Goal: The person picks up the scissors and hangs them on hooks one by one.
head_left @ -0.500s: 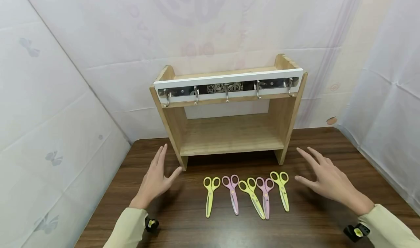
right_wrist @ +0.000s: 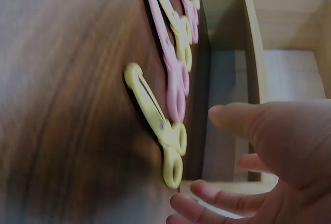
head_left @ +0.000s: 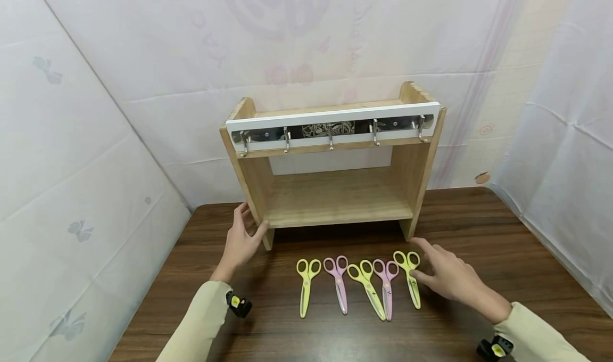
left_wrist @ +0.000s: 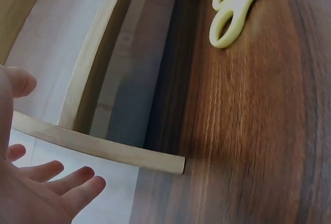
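A wooden shelf [head_left: 340, 197] stands on the table with a white hook rail [head_left: 330, 112] across its upper front. My left hand [head_left: 241, 244] is at the lower left side panel [left_wrist: 119, 150], thumb on the inner side and loosely spread fingers on the outer. Near the shelf's lower right corner, my right hand [head_left: 450, 274] reaches in with fingers apart, holding nothing. Its thumb overlaps the rightmost yellow scissors [head_left: 414, 293] in the head view. Left of those lie pink scissors [head_left: 388, 298], yellow scissors [head_left: 374, 298], more pink scissors [head_left: 341, 290] and the leftmost yellow scissors [head_left: 305, 293].
The dark wooden table [head_left: 268, 330] carries the shelf and the row of scissors in front of it. White patterned cloth [head_left: 158, 58] hangs behind and along both sides. Several metal hooks [head_left: 286, 138] stick out from the rail's front.
Both hands have moved inward toward the shelf. The left now reaches around its lower left side, and the right has come left to the rightmost scissors and lower right corner.
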Motion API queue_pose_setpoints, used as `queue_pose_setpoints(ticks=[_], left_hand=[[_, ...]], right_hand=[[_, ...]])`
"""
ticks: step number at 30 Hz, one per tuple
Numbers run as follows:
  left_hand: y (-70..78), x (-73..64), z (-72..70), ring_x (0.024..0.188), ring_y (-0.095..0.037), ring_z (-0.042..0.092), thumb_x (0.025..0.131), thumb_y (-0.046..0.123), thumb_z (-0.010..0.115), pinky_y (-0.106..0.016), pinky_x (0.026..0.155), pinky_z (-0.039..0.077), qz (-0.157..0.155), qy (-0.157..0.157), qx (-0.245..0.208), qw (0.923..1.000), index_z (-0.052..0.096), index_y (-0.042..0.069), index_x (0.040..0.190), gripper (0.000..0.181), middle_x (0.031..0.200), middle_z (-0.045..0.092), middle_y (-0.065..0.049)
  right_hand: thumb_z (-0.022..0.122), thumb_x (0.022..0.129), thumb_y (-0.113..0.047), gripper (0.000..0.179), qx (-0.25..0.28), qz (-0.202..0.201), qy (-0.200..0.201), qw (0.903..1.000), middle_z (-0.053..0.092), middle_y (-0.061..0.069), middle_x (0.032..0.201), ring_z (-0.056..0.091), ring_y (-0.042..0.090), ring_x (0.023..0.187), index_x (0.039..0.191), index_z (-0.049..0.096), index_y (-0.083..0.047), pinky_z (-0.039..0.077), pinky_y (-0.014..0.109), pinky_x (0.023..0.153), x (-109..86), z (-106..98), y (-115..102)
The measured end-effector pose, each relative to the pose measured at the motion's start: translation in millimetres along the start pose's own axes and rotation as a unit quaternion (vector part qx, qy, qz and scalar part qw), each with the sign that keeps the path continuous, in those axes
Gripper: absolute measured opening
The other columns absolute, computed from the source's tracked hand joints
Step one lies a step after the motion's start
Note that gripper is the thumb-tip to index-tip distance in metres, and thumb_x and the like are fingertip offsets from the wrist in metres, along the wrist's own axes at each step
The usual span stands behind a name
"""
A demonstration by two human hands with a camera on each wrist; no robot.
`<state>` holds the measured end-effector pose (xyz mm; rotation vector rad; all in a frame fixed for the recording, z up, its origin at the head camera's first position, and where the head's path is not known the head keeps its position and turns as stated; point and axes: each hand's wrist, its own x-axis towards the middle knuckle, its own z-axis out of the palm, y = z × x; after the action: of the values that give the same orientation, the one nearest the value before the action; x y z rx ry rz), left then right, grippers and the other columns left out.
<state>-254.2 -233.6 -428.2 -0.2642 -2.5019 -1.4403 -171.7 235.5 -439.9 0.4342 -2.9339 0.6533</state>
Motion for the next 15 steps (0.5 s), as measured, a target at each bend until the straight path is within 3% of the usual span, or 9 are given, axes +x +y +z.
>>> queue_pose_setpoints(ticks=[3,8,15], left_hand=[[-1.7,4.2,3.8,0.137,-0.039,0.050,0.103,0.030,0.065,-0.056,0.107,0.047,-0.018,0.000,-0.019,0.9997,0.019,0.015,0.160,0.075,0.157,0.041,-0.023],[-1.4,8.6,7.9,0.135,-0.036,0.052,0.104,0.033,0.063,-0.054,0.104,0.051,-0.028,0.002,-0.011,0.9995,0.024,0.015,0.160,0.071,0.153,0.046,-0.022],[-1.2,9.5,10.6,0.135,-0.038,0.053,0.106,0.027,0.060,-0.052,0.100,0.054,-0.027,0.014,0.004,0.9995,0.031,0.013,0.158,0.062,0.148,0.050,-0.024]], right_hand=[[0.083,0.088,-0.035,0.066,-0.004,0.020,-0.021,0.9996,0.064,0.004,0.101,0.065,0.024,0.077,0.143,0.050,-0.019,0.046,0.042,0.047,-1.2,7.0,-2.3],[0.081,0.089,-0.038,0.066,-0.007,0.041,-0.040,0.9983,0.064,0.007,0.105,0.067,0.028,0.081,0.144,0.051,-0.018,0.046,0.042,0.046,-3.7,17.4,-4.1],[0.085,0.085,-0.035,0.069,-0.013,0.031,-0.035,0.9988,0.061,0.006,0.103,0.065,0.029,0.084,0.144,0.054,-0.018,0.046,0.041,0.046,-7.1,27.9,-5.8]])
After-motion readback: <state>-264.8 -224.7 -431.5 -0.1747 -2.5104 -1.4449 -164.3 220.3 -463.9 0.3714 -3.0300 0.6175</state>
